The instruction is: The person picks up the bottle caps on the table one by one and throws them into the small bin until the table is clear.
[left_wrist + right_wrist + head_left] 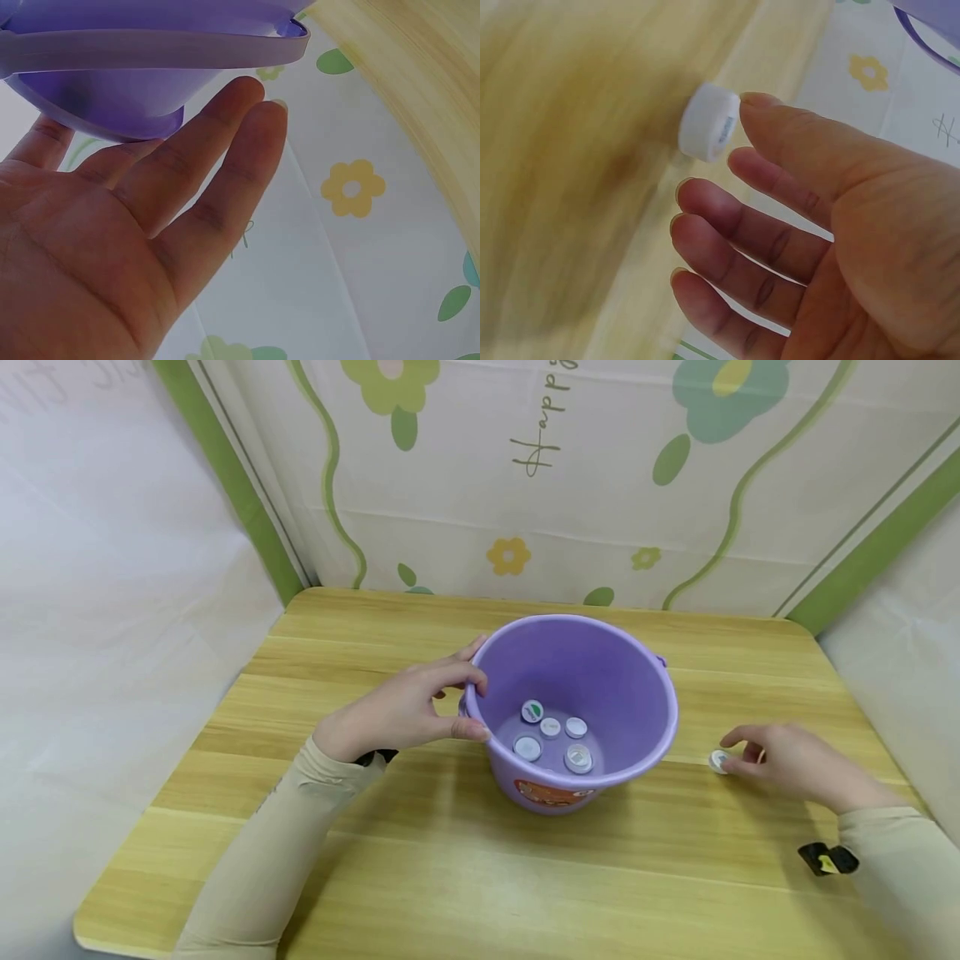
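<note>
A purple bucket [585, 660] stands on the table, with a handle band [150, 50] along its side in the left wrist view. My left hand [408, 702] grips its left rim, the index finger bent over the edge and the thumb at the near side. Inside the bucket, several white bottle caps lie on the bottom, one with a green mark [532, 711]. To the right, my right hand [787, 764] has thumb and index finger at a white bottle cap [709, 122] with small print on top. Its other fingers are loosely bent and hold nothing.
The light wood table [450, 877] has rounded corners. A flower-patterned cloth [450, 485] hangs behind it, and pale sheets [112, 610] close off both sides. A dark wrist strap [827, 859] juts out below the right wrist.
</note>
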{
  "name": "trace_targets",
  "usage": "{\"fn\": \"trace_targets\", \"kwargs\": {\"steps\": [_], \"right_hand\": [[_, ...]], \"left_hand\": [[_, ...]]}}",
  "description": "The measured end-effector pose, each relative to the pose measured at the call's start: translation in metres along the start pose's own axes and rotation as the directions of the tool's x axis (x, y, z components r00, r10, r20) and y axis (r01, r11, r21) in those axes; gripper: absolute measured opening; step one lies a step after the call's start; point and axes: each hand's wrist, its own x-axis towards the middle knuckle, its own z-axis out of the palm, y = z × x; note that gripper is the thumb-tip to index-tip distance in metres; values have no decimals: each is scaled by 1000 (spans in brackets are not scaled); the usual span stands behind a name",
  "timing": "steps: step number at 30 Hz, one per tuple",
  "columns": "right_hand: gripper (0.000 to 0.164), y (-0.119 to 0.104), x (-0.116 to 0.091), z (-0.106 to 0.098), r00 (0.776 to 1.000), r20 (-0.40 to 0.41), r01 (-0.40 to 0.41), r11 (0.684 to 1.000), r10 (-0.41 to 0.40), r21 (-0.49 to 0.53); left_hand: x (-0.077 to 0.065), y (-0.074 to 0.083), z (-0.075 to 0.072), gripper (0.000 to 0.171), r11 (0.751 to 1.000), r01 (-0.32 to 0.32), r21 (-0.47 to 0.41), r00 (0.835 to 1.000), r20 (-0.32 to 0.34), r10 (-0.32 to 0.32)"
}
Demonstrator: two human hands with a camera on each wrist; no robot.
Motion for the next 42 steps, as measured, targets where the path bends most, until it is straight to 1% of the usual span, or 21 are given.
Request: {"fn": "trace_targets", "kwargs": {"steps": [7, 11, 14, 18, 23, 27, 30, 33, 38, 42], "right_hand": [[27, -1, -2, 4, 1000, 3, 1, 1000, -1, 6], [24, 0, -2, 6, 1000, 11, -9, 1000, 9, 4], [22, -1, -3, 8, 1000, 3, -19, 1000, 19, 2], [16, -5, -3, 8, 1000, -8, -19, 1000, 19, -9], [11, -13, 4, 7, 1000, 13, -8, 1000, 8, -17], [11, -19, 9, 6, 1000, 25, 0, 1000, 0, -24], [12, -20, 12, 5, 999, 47, -7, 1000, 9, -28], [12, -19, 14, 3, 996, 86, -32, 999, 33, -9], [14, -17, 19, -2, 984, 164, -77, 997, 74, 14], [17, -19, 22, -4, 976, 198, -95, 995, 89, 17]], "left_hand": [[2, 1, 1, 40, 1000, -6, -8, 1000, 4, 6], [3, 1, 1, 40, 1000, -14, -17, 1000, 7, 14], [4, 2, 2, 40, 1000, -21, -18, 1000, 10, 21], [4, 2, 1, 40, 1000, -10, -19, 1000, 13, 10], [2, 2, 0, 40, 1000, 13, -22, 1000, 14, -13], [0, 1, 0, 40, 1000, 16, -18, 1000, 8, -16], [0, 1, 0, 41, 1000, 17, -18, 1000, 8, -16], [0, 0, 0, 41, 1000, 14, -19, 1000, 7, -14], [0, -1, 1, 41, 1000, 7, -27, 1000, 5, -6], [0, -2, 1, 41, 1000, -1, -26, 1000, 1, 1]]}}
